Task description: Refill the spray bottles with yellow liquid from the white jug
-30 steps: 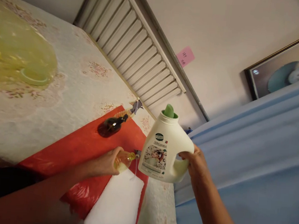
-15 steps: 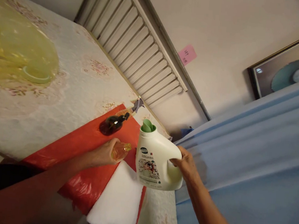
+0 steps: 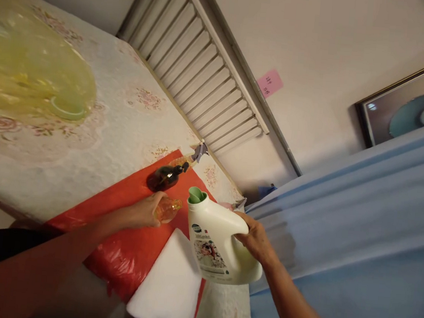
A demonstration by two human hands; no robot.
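Nearest lies one folded white towel [image 3: 167,286] on one red sheet [image 3: 125,220]. Above it the right hand [image 3: 255,239] has its grip around the handle of one white jug [image 3: 219,246], roughly upright with its green spout [image 3: 196,195] tipped toward the small amber bottle [image 3: 168,208] enclosed in the left hand [image 3: 146,210]. Farther back on the sheet, one dark bottle [image 3: 166,176] lies beside one spray head [image 3: 199,151].

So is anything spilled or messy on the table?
No spill shows. The dark bottle lies on its side on the red sheet, and the white jug in the right hand has no cap. The left hand holds a small clear bottle.
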